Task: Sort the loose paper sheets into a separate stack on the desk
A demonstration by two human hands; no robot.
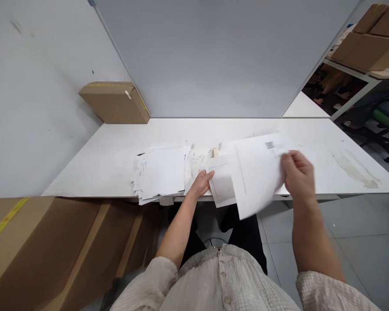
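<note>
L hand – w/ sheet, R hand – w/ page, stack nearby

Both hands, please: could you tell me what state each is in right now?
Left hand: closed, holding the lower paper.
Right hand: closed, holding the upper paper.

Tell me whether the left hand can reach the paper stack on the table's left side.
Probably yes: the left hand is close beside the paper stack, nothing standing between them, though it would likely need to release its sheet first.
</note>
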